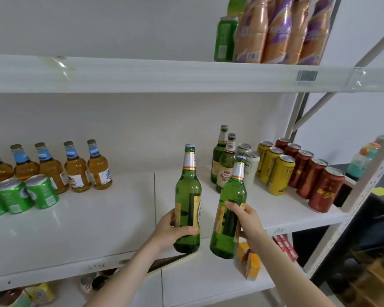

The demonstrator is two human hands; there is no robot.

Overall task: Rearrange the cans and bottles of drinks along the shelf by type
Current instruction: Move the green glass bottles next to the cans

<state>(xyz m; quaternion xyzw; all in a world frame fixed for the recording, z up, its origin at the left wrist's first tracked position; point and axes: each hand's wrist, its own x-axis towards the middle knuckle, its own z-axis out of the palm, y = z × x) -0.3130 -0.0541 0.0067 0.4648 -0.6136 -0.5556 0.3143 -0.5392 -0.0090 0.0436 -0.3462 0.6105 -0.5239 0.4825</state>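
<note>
My left hand (175, 229) grips a tall green glass bottle (188, 191) around its lower body, upright, in front of the middle shelf (87, 229). My right hand (245, 220) grips a second green bottle (230, 209), tilted slightly, just to the right. Two more green bottles (223, 160) stand at the back of the shelf right of centre. Beside them stand white cans (251, 167), yellow cans (277, 173) and a row of red cans (313, 180). On the left stand several amber bottles with blue labels (75, 169) and green cans (27, 193).
The upper shelf (164, 74) holds orange-purple bottles (282, 29) and a green can (225, 38) at the right. A lower shelf carries orange boxes (251, 262), red packets and jars. Metal uprights and a diagonal brace (319, 107) stand at the right.
</note>
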